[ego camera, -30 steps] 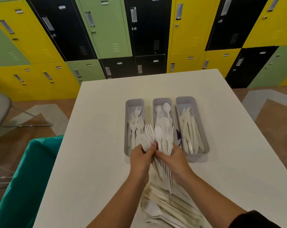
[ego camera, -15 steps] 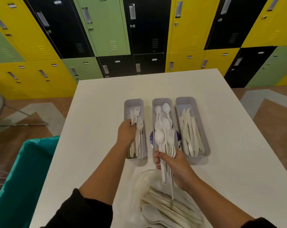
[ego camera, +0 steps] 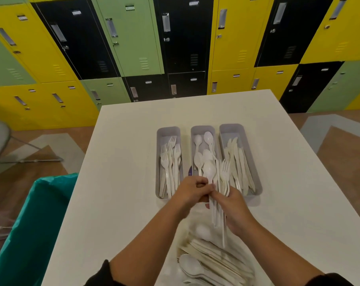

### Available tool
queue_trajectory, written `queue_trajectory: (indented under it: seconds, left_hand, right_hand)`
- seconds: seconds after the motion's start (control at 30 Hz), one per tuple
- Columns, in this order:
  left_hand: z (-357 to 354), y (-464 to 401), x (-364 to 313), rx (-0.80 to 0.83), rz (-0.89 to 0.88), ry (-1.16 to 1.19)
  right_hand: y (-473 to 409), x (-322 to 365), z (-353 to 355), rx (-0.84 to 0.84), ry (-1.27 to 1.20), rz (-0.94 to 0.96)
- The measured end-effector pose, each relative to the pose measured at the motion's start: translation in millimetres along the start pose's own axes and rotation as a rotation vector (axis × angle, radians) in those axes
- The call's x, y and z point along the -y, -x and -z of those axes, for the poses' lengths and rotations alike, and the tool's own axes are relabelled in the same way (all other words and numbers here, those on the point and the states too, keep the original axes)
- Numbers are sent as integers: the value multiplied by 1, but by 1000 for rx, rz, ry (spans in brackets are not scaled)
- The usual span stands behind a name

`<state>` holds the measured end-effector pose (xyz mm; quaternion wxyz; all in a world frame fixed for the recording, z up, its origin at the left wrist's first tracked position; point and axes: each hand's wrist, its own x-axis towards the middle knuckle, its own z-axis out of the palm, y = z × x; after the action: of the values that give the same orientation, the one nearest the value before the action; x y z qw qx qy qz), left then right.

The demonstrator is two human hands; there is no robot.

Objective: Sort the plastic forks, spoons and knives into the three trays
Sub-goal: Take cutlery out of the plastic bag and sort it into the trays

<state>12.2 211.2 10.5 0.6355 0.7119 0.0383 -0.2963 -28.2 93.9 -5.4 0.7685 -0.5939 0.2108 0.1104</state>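
**A mixed bunch, and one piece to pull free**

While the left hand (ego camera: pixel 192 189) pinches the stem of a spoon (ego camera: pixel 209 171) at the top of the bunch, the risk starts on its own side: the fork tray (ego camera: pixel 168 131) lies just ahead and left of it, already well stocked, and a spoon swung that way lands among forks. Straight ahead of the two hands, which meet at the bunch, sits the spoon tray (ego camera: pixel 204 129), the likely target; a hurried pull could drag a neighbouring fork (ego camera: pixel 224 168) out with the spoon, since the pieces lie pressed together. The right hand (ego camera: pixel 234 207) is curled round the bunch of cutlery (ego camera: pixel 218 205), handles hanging toward the person; if that grip loosens during the pull, several pieces could slide down onto the unsorted pile (ego camera: pixel 212 263) below the wrists, or skid across the table (ego camera: pixel 121 182). Ahead and right of the right hand, the knife tray (ego camera: pixel 231 127) stands close beside the spoon tray, so a careless drop could cross the shared wall.
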Motion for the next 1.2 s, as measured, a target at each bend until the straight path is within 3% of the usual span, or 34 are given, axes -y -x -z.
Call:
queue_trajectory:
  seconds: [0.13, 0.37, 0.57, 0.67, 0.77, 1.03, 1.2]
  left_hand:
    - [-8, -7, -3, -186, 29, 75]
    - [-4, -25, -19, -354, -2, 221]
    - [-13, -39, -28, -434, -134, -317]
    - [-24, -28, -31, -298, -193, -283]
    - [-38, -13, -29, -93, -116, -239]
    - [-34, -16, -15, -282, -95, -233]
    - [-24, -4, -22, -167, -23, -118]
  right_hand:
    - [9, 1, 1, 14, 5, 0]
    - [15, 1, 12, -29, 0, 7]
    - [14, 6, 23, -25, -46, 7]
    - [13, 9, 24, 7, -68, -2]
    - [14, 10, 22, -4, 35, -7]
    - [23, 10, 13, 81, -31, -48]
    - [30, 17, 18, 123, -262, -159]
